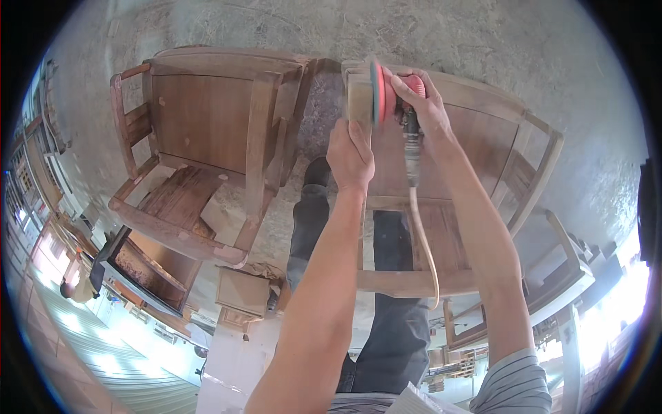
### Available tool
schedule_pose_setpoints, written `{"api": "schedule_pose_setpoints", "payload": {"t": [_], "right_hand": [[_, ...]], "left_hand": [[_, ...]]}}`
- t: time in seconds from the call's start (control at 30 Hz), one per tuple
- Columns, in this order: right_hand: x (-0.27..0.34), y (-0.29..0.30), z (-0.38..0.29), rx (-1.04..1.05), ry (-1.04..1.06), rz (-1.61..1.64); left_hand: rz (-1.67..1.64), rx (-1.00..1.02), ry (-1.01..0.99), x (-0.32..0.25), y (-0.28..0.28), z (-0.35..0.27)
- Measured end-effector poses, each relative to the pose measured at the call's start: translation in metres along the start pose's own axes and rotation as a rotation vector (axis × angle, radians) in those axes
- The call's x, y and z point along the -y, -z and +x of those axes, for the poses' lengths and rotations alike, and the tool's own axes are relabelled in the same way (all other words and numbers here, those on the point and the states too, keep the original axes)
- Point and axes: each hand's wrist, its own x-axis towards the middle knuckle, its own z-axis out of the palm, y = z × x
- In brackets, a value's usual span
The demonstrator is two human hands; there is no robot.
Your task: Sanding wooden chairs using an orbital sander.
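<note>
My right hand (426, 106) is wrapped around the body of a red pneumatic disc sander (381, 93). Its round pad stands on edge, facing the side of a pale wooden rail (360, 98); whether they touch I cannot tell. From the sander's dark handle a pale air hose (425, 238) trails down towards me. My left hand (351, 152) is closed around the same rail, just below the pad. That rail belongs to a wooden furniture frame (491, 95) with a brown wood panel (452, 155), standing in front of me and to the right.
A similar wooden frame (207, 62) with a brown panel stands to the left on the concrete floor (320, 23). Behind it are a dark-edged wooden cabinet piece (150, 266) and a cardboard box (242, 292). Another wooden frame (561, 279) stands right. Far left is a person (83, 282).
</note>
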Motion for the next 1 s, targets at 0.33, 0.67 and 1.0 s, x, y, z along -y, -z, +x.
{"api": "schedule_pose_setpoints", "payload": {"t": [0.33, 0.67, 1.0], "right_hand": [[0.076, -0.022, 0.121, 0.606, -0.088, -0.918], [0.095, -0.067, 0.111, 0.845, -0.028, -1.258], [0.004, 0.013, -0.015, -0.054, 0.427, -0.681]], "left_hand": [[0.191, -0.064, 0.003, 0.0, -0.006, -0.004], [0.201, -0.082, 0.001, -0.002, -0.008, -0.005], [-0.161, -0.031, -0.107, 0.012, -0.006, 0.0]]}}
